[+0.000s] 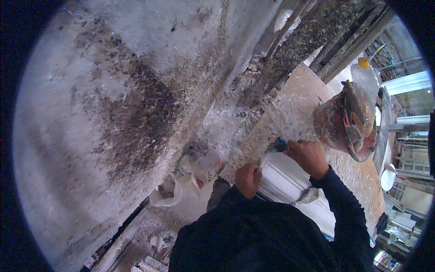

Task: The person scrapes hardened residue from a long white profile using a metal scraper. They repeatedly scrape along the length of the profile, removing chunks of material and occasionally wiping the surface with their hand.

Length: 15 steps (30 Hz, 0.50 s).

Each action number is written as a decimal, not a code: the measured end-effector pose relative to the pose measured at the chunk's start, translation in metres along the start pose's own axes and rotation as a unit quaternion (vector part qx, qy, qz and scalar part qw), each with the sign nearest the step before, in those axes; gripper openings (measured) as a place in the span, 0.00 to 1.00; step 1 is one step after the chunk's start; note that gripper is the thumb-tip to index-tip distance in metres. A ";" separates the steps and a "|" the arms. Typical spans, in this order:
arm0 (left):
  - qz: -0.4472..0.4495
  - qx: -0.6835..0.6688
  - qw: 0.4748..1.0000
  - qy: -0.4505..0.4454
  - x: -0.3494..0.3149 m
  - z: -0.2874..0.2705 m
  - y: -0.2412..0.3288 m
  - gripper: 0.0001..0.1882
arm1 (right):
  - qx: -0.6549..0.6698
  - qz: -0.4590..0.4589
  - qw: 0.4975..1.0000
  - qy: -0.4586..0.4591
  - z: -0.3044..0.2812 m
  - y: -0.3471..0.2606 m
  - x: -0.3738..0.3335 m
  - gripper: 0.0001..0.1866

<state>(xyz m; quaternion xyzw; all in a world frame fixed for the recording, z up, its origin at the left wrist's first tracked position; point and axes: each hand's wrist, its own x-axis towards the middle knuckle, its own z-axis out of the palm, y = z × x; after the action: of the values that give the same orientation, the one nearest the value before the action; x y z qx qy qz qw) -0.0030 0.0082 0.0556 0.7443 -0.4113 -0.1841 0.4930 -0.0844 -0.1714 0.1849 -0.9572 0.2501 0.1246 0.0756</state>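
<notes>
A white sack-like sheet [283,174] with blue edging lies in front of my body, between my two hands. My left hand [248,180] is closed at its near left edge; what the fingers hold is hidden. My right hand [309,157] is closed at the sheet's far right corner, fingers bent down toward it. Just left of those fingertips sits a small crumpled dark blue piece [277,145], its kind unclear. A grey dusty lump [309,195] rests on the white material near my right forearm.
A dirt-caked bucket [333,120] with things in it stands at the right, beside a clear bottle with a yellow cap [364,62]. Plaster rubble [235,109] covers the dusty board [299,90]. White plastic bags [181,188] lie left. A stained wall [113,90] fills the left.
</notes>
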 end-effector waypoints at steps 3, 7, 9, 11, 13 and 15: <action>0.009 -0.017 1.000 -0.002 -0.003 0.008 -0.012 0.09 | 0.001 0.022 1.000 0.000 0.002 -0.003 -0.005 0.14; 0.013 -0.014 0.999 0.033 -0.003 0.007 -0.006 0.08 | -0.001 0.034 0.999 0.018 0.010 -0.003 -0.011 0.14; 0.017 -0.025 0.999 0.039 -0.003 0.007 -0.006 0.08 | -0.003 0.041 0.999 0.028 0.012 -0.004 -0.015 0.14; 0.015 -0.001 0.999 0.045 -0.004 0.008 -0.005 0.07 | 0.005 0.049 0.998 0.045 0.017 -0.004 -0.019 0.14; 0.017 0.005 0.999 0.047 -0.004 0.008 -0.006 0.07 | 0.012 0.055 0.997 0.058 0.019 -0.005 -0.020 0.14; 0.025 -0.005 0.999 0.046 -0.005 0.009 -0.009 0.07 | 0.011 0.062 0.996 0.056 0.022 -0.005 -0.022 0.14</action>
<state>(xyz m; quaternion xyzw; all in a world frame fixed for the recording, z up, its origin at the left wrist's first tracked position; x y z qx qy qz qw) -0.0080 0.0081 0.0430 0.7390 -0.4052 -0.1394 0.5199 -0.1049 -0.1520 0.1699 -0.9445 0.3139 0.0723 0.0643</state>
